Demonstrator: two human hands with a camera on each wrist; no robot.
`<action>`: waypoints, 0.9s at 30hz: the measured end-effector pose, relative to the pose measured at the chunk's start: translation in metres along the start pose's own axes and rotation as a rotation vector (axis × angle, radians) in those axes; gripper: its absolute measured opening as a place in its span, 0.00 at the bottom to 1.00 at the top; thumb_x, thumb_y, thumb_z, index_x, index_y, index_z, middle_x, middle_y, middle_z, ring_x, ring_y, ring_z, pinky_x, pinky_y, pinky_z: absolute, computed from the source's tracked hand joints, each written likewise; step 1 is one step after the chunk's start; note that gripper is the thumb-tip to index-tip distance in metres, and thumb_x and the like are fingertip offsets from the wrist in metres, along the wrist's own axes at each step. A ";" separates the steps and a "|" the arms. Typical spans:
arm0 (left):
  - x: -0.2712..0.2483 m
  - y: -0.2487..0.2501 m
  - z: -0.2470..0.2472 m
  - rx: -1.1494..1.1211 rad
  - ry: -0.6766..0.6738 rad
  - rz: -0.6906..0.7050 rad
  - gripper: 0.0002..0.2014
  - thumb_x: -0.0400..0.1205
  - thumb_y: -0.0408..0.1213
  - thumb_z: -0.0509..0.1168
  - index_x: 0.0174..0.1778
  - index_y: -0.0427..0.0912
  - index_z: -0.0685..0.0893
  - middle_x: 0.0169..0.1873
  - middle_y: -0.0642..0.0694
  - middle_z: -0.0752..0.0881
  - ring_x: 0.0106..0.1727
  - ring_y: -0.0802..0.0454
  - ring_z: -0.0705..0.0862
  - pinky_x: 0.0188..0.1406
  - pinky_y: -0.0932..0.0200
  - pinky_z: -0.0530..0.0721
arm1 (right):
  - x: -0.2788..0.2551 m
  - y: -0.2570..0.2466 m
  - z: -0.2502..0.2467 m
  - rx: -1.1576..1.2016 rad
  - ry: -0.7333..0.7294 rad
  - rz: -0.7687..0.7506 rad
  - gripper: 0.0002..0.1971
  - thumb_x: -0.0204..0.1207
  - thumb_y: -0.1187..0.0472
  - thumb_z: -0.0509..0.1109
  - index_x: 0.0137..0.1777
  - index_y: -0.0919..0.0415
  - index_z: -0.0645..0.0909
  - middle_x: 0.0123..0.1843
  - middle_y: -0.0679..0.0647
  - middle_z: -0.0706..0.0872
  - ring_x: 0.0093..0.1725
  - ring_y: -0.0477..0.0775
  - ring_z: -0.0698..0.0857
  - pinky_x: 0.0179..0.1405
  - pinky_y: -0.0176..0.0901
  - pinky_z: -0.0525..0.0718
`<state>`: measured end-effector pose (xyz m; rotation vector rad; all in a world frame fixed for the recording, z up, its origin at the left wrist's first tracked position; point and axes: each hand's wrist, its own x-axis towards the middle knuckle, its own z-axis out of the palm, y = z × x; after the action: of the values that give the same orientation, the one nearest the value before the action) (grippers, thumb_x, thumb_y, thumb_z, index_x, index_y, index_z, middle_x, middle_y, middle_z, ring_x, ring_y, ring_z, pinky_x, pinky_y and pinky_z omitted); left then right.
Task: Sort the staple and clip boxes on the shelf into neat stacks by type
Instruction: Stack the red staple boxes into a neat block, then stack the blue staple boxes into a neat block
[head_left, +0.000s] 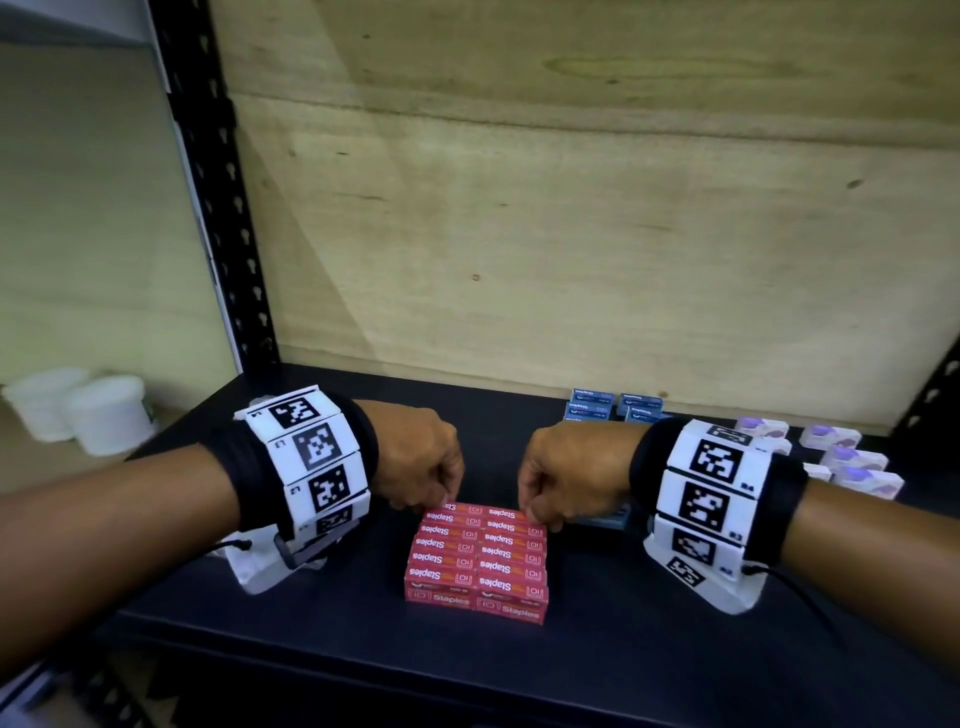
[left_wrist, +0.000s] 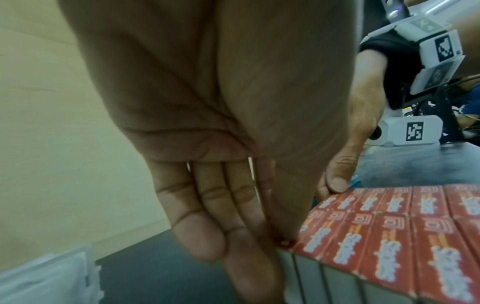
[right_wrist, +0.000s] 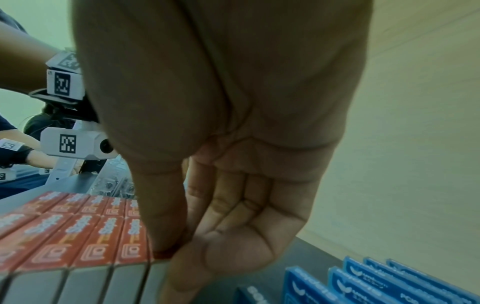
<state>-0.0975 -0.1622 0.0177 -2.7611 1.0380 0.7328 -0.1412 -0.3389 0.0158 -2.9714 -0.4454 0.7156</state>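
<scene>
Red staple boxes (head_left: 477, 560) lie packed in two columns on the dark shelf (head_left: 322, 639). My left hand (head_left: 441, 500) pinches the far left corner of that block, thumb on top and fingers (left_wrist: 207, 242) down the grey end face. At the far right corner my right hand (head_left: 537, 512) pinches the same way, thumb (right_wrist: 163, 226) pressed on the last red box (right_wrist: 131, 240). Blue staple boxes (head_left: 615, 408) sit at the back of the shelf. White and purple clip boxes (head_left: 844, 460) lie far right.
One blue box (head_left: 609, 518) lies just right of my right hand, with more blue boxes (right_wrist: 363, 283) close by. White tubs (head_left: 85, 410) stand on the neighbouring shelf to the left. A plywood back wall (head_left: 571, 234) and a black upright post (head_left: 223, 208) bound the shelf.
</scene>
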 end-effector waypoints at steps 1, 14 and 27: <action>-0.001 -0.001 0.001 0.018 0.008 -0.005 0.10 0.84 0.49 0.62 0.54 0.53 0.86 0.42 0.56 0.90 0.39 0.62 0.86 0.48 0.63 0.85 | -0.002 0.000 0.000 -0.017 0.012 0.003 0.09 0.82 0.52 0.68 0.53 0.52 0.89 0.44 0.44 0.92 0.41 0.38 0.86 0.46 0.34 0.81; -0.019 0.006 0.009 0.380 -0.016 0.019 0.51 0.59 0.79 0.66 0.76 0.54 0.69 0.83 0.57 0.45 0.79 0.51 0.54 0.78 0.47 0.59 | -0.036 -0.017 0.019 -0.300 -0.068 0.078 0.53 0.59 0.20 0.68 0.78 0.52 0.64 0.69 0.50 0.70 0.67 0.53 0.73 0.66 0.56 0.79; -0.017 -0.017 0.008 0.451 -0.001 -0.009 0.45 0.60 0.78 0.66 0.70 0.57 0.75 0.83 0.54 0.49 0.78 0.51 0.52 0.76 0.46 0.57 | -0.009 -0.030 0.017 -0.226 0.045 0.042 0.46 0.61 0.25 0.72 0.73 0.54 0.72 0.69 0.50 0.67 0.68 0.52 0.69 0.64 0.57 0.81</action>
<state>-0.1008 -0.1369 0.0176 -2.3760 1.0380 0.4310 -0.1647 -0.3132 0.0087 -3.2090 -0.4932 0.6396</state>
